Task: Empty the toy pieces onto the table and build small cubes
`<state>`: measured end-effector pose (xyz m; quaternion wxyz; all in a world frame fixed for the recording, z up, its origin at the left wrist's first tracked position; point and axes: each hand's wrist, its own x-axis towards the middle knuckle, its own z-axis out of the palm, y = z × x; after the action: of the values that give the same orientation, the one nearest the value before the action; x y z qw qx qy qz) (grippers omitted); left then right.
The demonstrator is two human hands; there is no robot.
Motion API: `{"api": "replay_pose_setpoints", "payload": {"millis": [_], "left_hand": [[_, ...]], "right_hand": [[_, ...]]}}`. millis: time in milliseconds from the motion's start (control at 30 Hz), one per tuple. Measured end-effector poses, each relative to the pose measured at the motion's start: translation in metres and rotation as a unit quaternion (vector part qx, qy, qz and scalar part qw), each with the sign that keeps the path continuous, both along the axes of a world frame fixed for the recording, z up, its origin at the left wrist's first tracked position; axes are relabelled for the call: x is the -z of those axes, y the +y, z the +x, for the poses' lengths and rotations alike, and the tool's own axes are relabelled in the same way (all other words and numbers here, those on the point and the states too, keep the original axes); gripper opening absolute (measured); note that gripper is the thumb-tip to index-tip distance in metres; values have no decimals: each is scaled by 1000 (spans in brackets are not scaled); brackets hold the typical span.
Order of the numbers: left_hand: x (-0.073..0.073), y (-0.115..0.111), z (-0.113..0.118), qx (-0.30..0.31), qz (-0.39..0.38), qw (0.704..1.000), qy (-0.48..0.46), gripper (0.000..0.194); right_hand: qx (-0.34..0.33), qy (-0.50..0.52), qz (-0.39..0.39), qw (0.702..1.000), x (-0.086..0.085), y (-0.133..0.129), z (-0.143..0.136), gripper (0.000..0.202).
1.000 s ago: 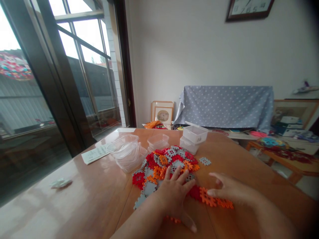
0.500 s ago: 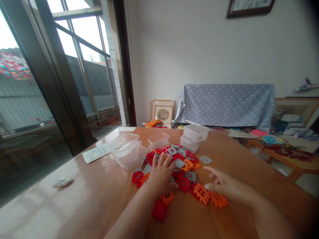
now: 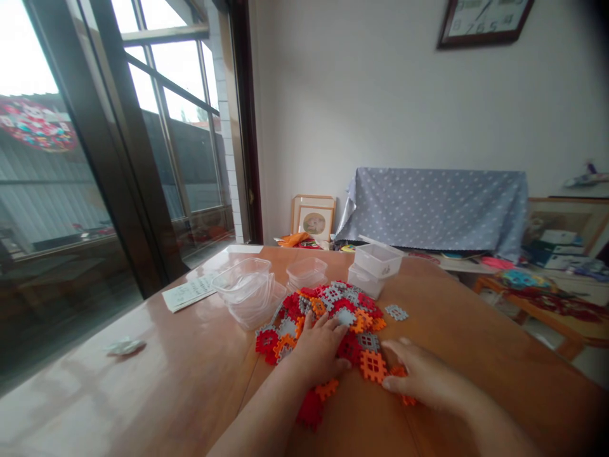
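A heap of red, grey and orange plastic interlocking tiles (image 3: 343, 317) lies on the brown table. My left hand (image 3: 320, 349) rests over the heap's near side, fingers spread. At the heap's right edge, my right hand (image 3: 413, 373) has its fingers apart beside an orange tile with square holes (image 3: 373, 367). Another orange tile (image 3: 409, 400) is partly covered by that hand. A red tile (image 3: 310, 409) lies close to my left forearm, below an orange one (image 3: 327, 389). One grey tile (image 3: 396, 312) lies apart on the right.
Clear plastic containers (image 3: 245, 295) are stacked left of the heap, with smaller clear ones (image 3: 307, 273) behind it. White boxes (image 3: 377, 260) stand at the back right. Papers (image 3: 189, 293) and a crumpled wrapper (image 3: 124, 346) lie on the table's left side.
My right hand has moved left and slightly down, and the orange tiles by it have shifted toward the heap. My left hand stays spread on the heap. The view has tilted up a little.
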<state>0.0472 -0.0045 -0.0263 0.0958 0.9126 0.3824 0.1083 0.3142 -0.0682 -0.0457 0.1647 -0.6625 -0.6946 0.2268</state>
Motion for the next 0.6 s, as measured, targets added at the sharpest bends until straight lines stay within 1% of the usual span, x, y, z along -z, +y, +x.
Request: {"api": "replay_pose_setpoints", "payload": {"millis": [100, 167, 233, 333, 467, 600], "left_hand": [[-1, 0, 0, 0, 4, 1000, -18, 61], [-3, -1, 1, 0, 6, 1000, -27, 55], [-3, -2, 1, -1, 7, 999, -37, 56], [-3, -3, 3, 1, 7, 999, -44, 70], [-1, -4, 4, -1, 1, 999, -41, 90], [1, -4, 5, 1, -1, 999, -39, 94]], "right_hand": [[-11, -18, 30, 999, 1, 7, -4, 33], [-1, -6, 53, 999, 4, 12, -5, 23], [25, 33, 57, 998, 8, 17, -7, 28], [98, 140, 18, 985, 13, 21, -16, 37], [176, 297, -14, 939, 15, 25, -32, 33], [236, 426, -39, 873, 13, 27, -40, 36]]}}
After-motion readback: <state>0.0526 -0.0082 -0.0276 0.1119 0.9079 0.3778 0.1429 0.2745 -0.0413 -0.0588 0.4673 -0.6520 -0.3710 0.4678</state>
